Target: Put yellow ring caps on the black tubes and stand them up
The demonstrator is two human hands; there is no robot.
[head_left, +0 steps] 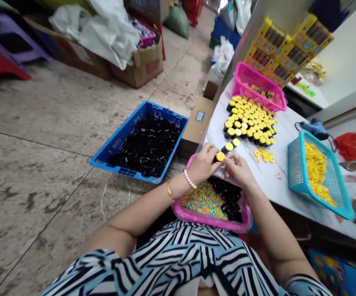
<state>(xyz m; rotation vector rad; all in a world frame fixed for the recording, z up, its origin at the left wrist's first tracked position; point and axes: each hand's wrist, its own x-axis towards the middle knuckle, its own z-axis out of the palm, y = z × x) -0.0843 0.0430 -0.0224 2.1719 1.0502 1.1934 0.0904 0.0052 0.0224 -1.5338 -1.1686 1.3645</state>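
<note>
My left hand (203,164), fingers wrapped round it, holds a small black bottle with a yellow cap (220,156) at the table's near edge. From the other side, the curled fingers of my right hand (238,168) press against the same bottle near its cap. Two more capped bottles (229,147) stand just beyond it. Below my hands, a pink basket (184,213) holds many small coloured beads (204,200) and several black bottles (232,203). Loose yellow ring-shaped pieces (264,155) lie to the right on the table.
Rows of yellow-capped bottles (250,119) stand on the white table (279,176), before a pink basket (260,84). A teal basket (295,185) of yellow pieces is at right. On the floor, a blue crate (125,174) of black bottles sits beside a cardboard box (196,127).
</note>
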